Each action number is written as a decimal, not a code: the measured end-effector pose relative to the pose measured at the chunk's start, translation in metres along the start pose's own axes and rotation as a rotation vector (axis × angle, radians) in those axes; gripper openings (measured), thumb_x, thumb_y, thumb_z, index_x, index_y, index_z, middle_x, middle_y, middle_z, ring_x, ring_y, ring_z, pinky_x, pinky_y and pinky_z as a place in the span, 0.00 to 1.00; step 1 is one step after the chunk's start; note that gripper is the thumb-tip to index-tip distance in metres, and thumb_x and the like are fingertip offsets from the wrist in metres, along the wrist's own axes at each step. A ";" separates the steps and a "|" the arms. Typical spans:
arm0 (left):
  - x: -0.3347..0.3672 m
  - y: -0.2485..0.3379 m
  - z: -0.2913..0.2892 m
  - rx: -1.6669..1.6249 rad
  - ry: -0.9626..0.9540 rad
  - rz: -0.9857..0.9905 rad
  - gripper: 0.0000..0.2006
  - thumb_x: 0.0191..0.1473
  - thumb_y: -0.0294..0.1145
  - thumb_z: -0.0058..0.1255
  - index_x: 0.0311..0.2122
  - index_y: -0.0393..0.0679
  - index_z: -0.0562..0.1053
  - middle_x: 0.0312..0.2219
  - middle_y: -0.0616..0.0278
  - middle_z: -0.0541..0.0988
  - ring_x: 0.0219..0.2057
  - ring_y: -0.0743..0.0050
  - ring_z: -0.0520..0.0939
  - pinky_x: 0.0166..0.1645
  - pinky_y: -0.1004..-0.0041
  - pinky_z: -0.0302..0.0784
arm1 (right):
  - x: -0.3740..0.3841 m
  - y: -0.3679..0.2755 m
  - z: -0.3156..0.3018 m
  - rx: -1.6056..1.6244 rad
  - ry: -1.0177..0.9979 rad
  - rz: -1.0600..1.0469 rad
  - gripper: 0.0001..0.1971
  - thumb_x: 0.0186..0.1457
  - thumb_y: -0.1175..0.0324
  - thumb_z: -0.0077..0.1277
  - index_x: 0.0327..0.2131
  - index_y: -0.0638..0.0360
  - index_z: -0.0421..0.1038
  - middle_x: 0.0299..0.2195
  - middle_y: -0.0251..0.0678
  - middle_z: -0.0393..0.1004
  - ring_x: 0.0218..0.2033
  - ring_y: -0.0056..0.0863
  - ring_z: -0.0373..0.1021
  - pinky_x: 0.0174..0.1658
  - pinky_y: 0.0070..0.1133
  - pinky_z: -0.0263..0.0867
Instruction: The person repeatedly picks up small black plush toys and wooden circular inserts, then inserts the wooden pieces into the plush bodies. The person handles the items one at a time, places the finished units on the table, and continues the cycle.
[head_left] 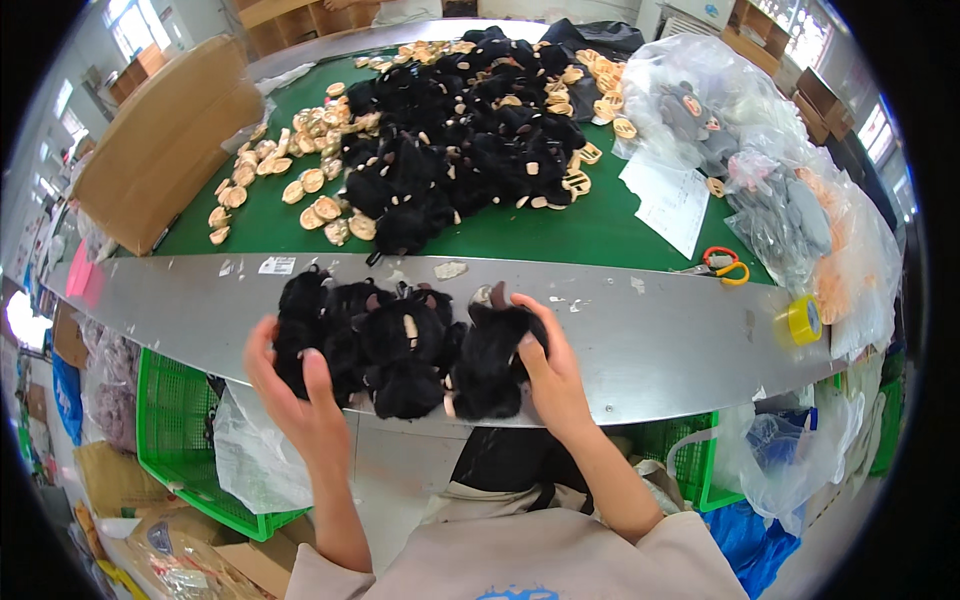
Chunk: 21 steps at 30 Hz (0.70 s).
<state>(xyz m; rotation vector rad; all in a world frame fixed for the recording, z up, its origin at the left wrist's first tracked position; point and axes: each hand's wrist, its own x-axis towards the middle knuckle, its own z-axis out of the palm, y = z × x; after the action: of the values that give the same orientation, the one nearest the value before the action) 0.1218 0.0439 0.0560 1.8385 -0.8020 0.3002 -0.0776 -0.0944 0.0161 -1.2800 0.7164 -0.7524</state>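
Observation:
Several black plush pieces (pixel 405 340) stand pressed in a row on the metal front edge of the table. Small ears and pale bits show on some of them. My left hand (pixel 300 395) cups the left end of the row, its thumb in front and its fingers along the outer side. At the other end, my right hand (pixel 550 375) is curled round a black plush piece (pixel 490 360), thumb on top; a dark ear sticks up by its fingertips. Behind the row lies a large heap of black plush pieces (pixel 450 150) on the green table surface (pixel 480 235).
Beige round plastic parts (pixel 325 130) flank the heap. To the right are a paper sheet (pixel 670 205), orange-handled scissors (pixel 725 265), yellow tape (pixel 803 320) and clear bags (pixel 780 190) of grey plush. A cardboard piece (pixel 160 150) stands left; green crates (pixel 180 440) sit below.

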 end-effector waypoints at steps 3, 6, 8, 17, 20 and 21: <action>0.013 -0.078 -0.012 0.193 -0.062 -0.136 0.35 0.54 0.45 0.52 0.63 0.39 0.58 0.60 0.43 0.61 0.63 0.45 0.59 0.66 0.56 0.51 | 0.014 0.016 0.024 0.180 -0.038 0.307 0.43 0.57 0.46 0.53 0.65 0.60 0.45 0.60 0.44 0.55 0.57 0.33 0.59 0.57 0.27 0.59; 0.007 -0.092 -0.007 0.096 -0.258 -0.291 0.41 0.54 0.55 0.52 0.67 0.44 0.53 0.64 0.40 0.55 0.66 0.41 0.54 0.67 0.55 0.49 | 0.010 0.026 0.038 -0.140 0.011 -0.024 0.48 0.54 0.45 0.57 0.65 0.65 0.42 0.61 0.51 0.53 0.63 0.40 0.53 0.64 0.32 0.50; 0.003 -0.093 -0.007 0.074 -0.306 -0.215 0.42 0.54 0.56 0.52 0.67 0.44 0.53 0.63 0.40 0.56 0.65 0.41 0.54 0.67 0.54 0.50 | 0.000 0.028 0.049 -0.273 0.061 -0.126 0.52 0.51 0.53 0.62 0.66 0.68 0.37 0.65 0.55 0.43 0.66 0.43 0.45 0.67 0.34 0.43; 0.012 -0.106 -0.009 0.017 -0.286 -0.172 0.41 0.48 0.56 0.56 0.65 0.50 0.58 0.64 0.44 0.56 0.64 0.42 0.57 0.66 0.53 0.52 | -0.039 0.035 0.063 0.160 0.080 0.055 0.41 0.58 0.59 0.53 0.66 0.65 0.42 0.64 0.43 0.51 0.65 0.33 0.51 0.65 0.30 0.50; 0.021 -0.115 -0.008 -0.013 -0.404 -0.117 0.38 0.45 0.55 0.58 0.60 0.49 0.65 0.63 0.46 0.59 0.61 0.41 0.61 0.64 0.53 0.54 | -0.016 0.027 0.067 0.355 -0.090 0.288 0.41 0.57 0.55 0.56 0.65 0.63 0.45 0.61 0.39 0.57 0.62 0.30 0.56 0.63 0.25 0.53; 0.022 -0.116 -0.001 -0.035 -0.458 -0.101 0.36 0.44 0.55 0.59 0.58 0.48 0.68 0.62 0.47 0.60 0.60 0.41 0.62 0.63 0.53 0.55 | -0.002 0.021 0.071 0.385 -0.133 0.350 0.42 0.56 0.54 0.57 0.65 0.62 0.45 0.60 0.38 0.57 0.62 0.29 0.56 0.63 0.25 0.54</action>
<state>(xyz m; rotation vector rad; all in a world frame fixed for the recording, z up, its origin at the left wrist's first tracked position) 0.2138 0.0613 -0.0166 1.9337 -1.0110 -0.2085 -0.0189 -0.0506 0.0059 -0.8179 0.6290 -0.4838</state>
